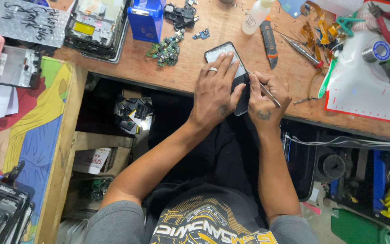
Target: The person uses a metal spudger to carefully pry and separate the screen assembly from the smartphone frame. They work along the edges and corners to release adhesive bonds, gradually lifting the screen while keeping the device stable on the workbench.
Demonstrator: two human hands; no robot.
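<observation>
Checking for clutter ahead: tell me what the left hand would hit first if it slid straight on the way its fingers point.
The left hand lies flat on the phone, fingers pointing up and slightly right. Past the phone's far edge, bare bench, then probably the white squeeze bottle, though it may pass just left of it.

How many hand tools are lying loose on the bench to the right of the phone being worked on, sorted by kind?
Pliers with red handles: 1
Black pry tool with orange marks: 1
Metal screwdriver: 1
Green tweezers: 1
Total: 4

The thin metal tool in the right hand is not counted.
</observation>
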